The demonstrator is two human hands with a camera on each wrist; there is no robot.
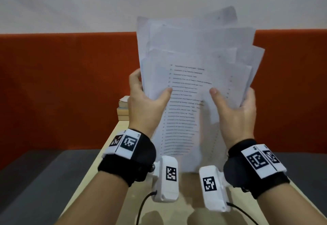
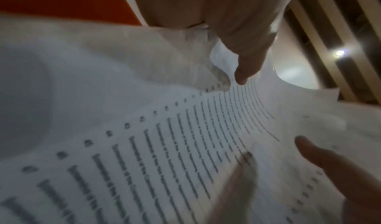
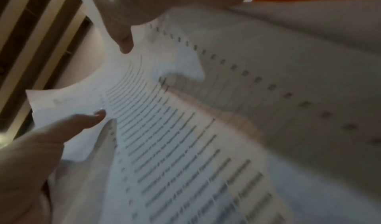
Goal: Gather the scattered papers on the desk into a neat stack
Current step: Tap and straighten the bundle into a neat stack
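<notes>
Two hands hold a ragged sheaf of papers (image 1: 192, 76) upright above the desk (image 1: 113, 145).

The left hand (image 1: 146, 104) and right hand (image 1: 235, 107) each pinch a side – thumbs in front. Gathering looks done; squaring the uneven edges remains. Only the head view shows books (image 1: 123, 108) – wrist views show blurred print.

Person wore black fabric wristbands (image 1: 131, 161) bearing white square-coded marker tags (image 1: 254, 161), plus white boxy wrist cameras (image 1: 167, 178) trailing black cables (image 1: 141, 207).
</notes>
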